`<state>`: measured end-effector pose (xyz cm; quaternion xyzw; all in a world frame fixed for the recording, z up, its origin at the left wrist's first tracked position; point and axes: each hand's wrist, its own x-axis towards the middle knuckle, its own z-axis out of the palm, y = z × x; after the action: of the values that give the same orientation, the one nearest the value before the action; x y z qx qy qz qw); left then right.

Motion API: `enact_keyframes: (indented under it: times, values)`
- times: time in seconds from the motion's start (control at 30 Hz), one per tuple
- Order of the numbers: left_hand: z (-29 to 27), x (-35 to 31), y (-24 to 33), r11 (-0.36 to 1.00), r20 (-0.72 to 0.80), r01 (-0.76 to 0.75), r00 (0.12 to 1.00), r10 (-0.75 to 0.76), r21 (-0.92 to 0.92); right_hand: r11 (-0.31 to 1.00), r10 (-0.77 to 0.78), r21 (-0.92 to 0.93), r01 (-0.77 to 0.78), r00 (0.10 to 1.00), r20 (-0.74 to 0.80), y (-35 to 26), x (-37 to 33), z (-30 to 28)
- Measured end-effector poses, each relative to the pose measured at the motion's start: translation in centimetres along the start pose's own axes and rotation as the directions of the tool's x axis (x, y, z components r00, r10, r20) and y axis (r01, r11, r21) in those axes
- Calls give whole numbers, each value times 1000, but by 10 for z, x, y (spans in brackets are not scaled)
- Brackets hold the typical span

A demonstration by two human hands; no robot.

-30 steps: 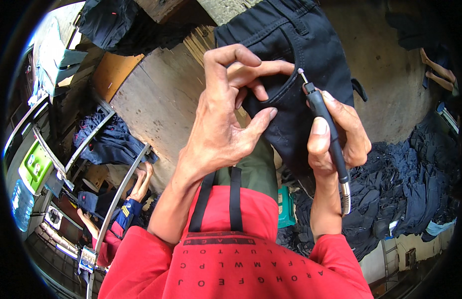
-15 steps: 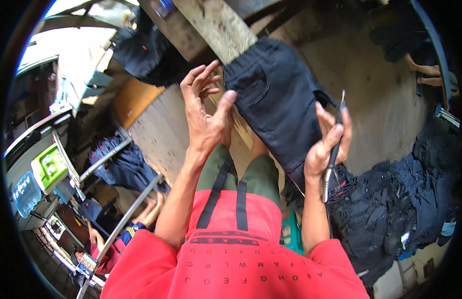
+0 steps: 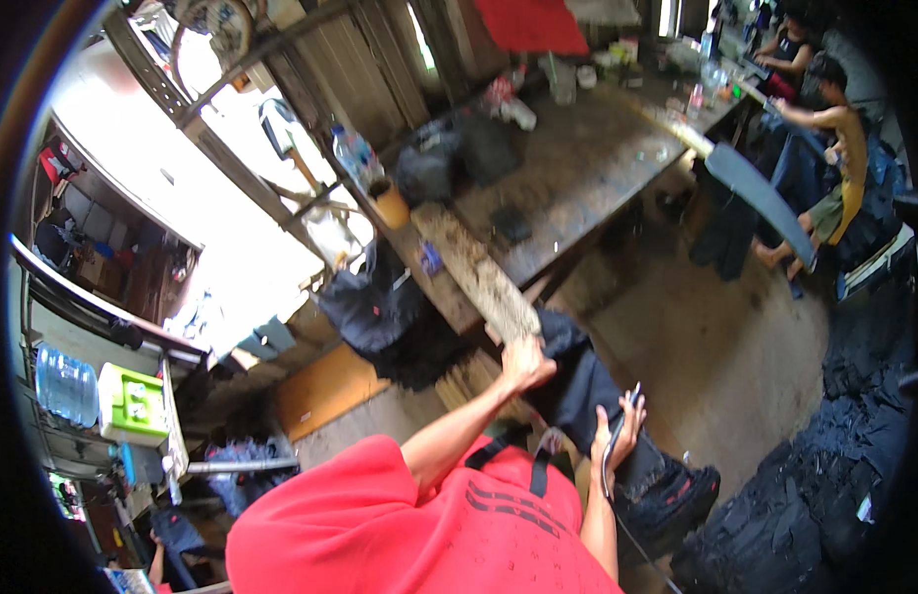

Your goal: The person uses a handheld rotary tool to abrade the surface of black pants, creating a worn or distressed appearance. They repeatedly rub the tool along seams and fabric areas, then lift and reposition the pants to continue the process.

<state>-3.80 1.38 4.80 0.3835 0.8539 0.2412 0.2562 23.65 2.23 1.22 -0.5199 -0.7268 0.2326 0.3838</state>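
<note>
A pair of dark trousers (image 3: 576,384) with a stretchy waistband is drawn over the end of a pale, worn wooden board (image 3: 474,265). At the waistband, my left hand (image 3: 526,363) is closed, seemingly gripping the cloth against the board's end; its fingertips are partly hidden. My right hand (image 3: 622,424), close to the lower part of the trousers, holds a slim, dark pen-shaped rotary tool (image 3: 634,394) pointing up and away. From its back end a thin cable or flexible shaft (image 3: 637,544) runs down past my forearm.
A long dark table (image 3: 588,223) stretches ahead, with bottles and small items along it. Dark garments are heaped at the right (image 3: 796,495) and hang left of the board (image 3: 380,307). Two people (image 3: 840,148) sit at the far right. A curved grey blade-like strip (image 3: 761,193) crosses nearby.
My view has swung up and toward the table. My left hand, open beside the waistband before, has closed at it. The right hand still holds the tool beside the trousers.
</note>
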Motion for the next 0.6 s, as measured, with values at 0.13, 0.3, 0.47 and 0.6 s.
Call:
enact_keyframes:
  times: [0.13, 0.3, 0.47, 0.6]
  values:
    - [-19, 14, -15, 795, 444, 241, 895, 39, -557, 980, -195, -14, 196, 978, 69, -11, -7, 4]
    - [-35, 27, -44, 378, 694, 597, 686, 218, -708, 986, -163, 6, 165, 969, 187, -30, -17, 20]
    - [-57, 76, -76, 834, 298, -318, 827, 477, -451, 975, -157, -133, 180, 973, 170, -56, -19, 49]
    - [-60, 127, -87, 887, 238, -399, 861, 450, -233, 972, -74, -216, 94, 992, 100, -76, -17, 82]
